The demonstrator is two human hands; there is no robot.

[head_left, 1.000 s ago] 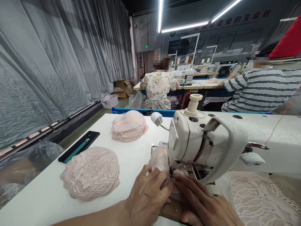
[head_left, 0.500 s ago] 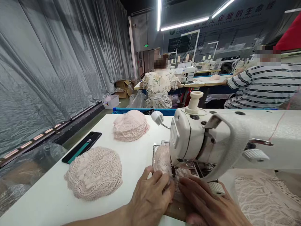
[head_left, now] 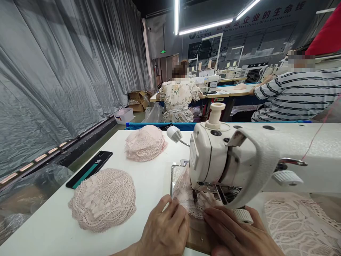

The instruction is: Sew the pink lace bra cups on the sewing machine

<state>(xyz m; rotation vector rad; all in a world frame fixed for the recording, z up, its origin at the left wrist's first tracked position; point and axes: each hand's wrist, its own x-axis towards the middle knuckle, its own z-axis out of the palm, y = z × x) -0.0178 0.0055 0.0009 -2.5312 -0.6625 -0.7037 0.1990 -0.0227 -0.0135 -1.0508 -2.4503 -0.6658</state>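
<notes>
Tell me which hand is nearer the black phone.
Left. The left hand, at the left edge of the lace under the sewing machine, is right of the phone; the right hand is farther right, at the lace's right side.

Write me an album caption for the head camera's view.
A bare left hand and bare right hand touch pale pink lace fabric beneath a white sewing machine on a white tabletop.

Ceiling tubes [head_left: 205,27] glare far off; the far wall [head_left: 274,41] is dim. Your near table [head_left: 154,177] is bright, your right hand [head_left: 237,229] shaded beside the sewing machine [head_left: 205,156]. Wide-angle stretching marks the edges.
</notes>
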